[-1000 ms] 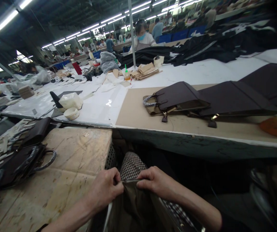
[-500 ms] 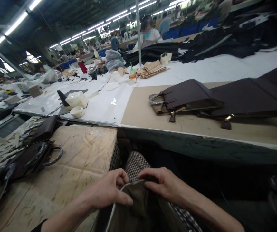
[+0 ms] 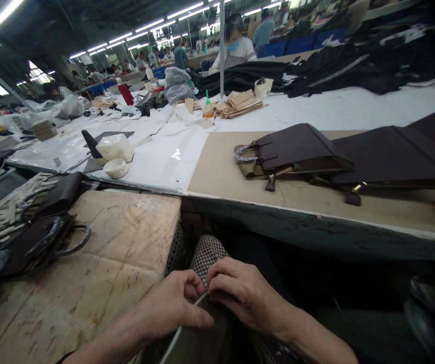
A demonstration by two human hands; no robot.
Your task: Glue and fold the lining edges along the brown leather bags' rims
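Low in the head view, my left hand [image 3: 172, 306] and my right hand [image 3: 240, 293] meet on the top edge of an olive-brown bag piece [image 3: 198, 344] with a pale rim. Both hands pinch that edge, knuckles almost touching, over my checked trouser knee [image 3: 206, 253]. The lower part of the piece runs out of the frame. A dark brown handbag [image 3: 289, 151] with a wrapped handle lies on its side on the long table ahead, beyond my reach.
A worn wooden bench top [image 3: 119, 237] stands to my left, with dark bags [image 3: 39, 237] and pale strips at its left end. The long cutting table [image 3: 240, 177] carries flat dark panels [image 3: 388, 151], white tape rolls [image 3: 115, 167], paper bundles and a glue bottle. Other people work far behind.
My hands have drawn closer together on the bag edge, and the piece now sits lower in the frame. The view has shifted slightly.
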